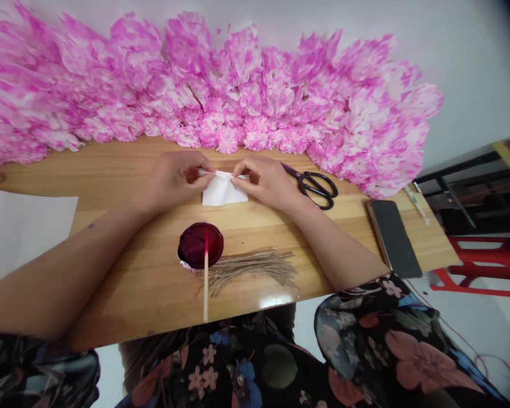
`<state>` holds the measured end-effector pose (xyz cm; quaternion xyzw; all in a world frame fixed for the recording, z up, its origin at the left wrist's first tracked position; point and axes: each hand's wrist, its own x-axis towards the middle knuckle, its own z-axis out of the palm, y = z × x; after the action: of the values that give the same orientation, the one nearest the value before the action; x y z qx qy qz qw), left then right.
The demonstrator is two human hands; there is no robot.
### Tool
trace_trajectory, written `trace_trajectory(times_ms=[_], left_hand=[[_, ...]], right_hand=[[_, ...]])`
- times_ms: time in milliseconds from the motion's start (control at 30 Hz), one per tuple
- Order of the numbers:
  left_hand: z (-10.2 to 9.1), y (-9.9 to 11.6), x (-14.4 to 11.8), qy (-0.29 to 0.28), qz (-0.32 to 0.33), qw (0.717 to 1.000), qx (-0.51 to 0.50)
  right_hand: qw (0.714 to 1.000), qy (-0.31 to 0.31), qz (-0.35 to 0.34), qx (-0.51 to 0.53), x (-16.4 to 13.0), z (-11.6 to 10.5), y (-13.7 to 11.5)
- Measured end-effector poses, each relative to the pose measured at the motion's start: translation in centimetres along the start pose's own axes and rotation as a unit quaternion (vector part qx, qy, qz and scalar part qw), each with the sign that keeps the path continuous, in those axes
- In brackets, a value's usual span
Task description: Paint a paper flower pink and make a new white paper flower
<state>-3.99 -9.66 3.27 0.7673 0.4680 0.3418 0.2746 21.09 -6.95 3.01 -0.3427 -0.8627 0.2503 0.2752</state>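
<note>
Pinched between left hand [172, 180] and right hand [268, 182], white tissue [223, 190] near table's [110, 226] far edge; folding underway, next crease wants even pressure

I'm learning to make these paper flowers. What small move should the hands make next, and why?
Probably another narrow fold: left hand and right hand pinch the far edge of the white tissue paper, which is only partly pleated and lies flat on the wooden table.
</note>
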Motion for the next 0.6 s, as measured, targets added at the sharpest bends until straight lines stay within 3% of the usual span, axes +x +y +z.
trace_trajectory(times_ms=[300,600], left_hand=[[0.1,0.3,0.4,-0.012,0.033,0.992,0.118],[0.0,0.0,0.3,0.001,0.039,0.995,0.092]], right_hand=[[0.999,0.003,-0.013,-0.039,0.0,-0.1,-1.1],[0.999,-0.002,-0.006,-0.042,0.1,-0.2,-0.6]])
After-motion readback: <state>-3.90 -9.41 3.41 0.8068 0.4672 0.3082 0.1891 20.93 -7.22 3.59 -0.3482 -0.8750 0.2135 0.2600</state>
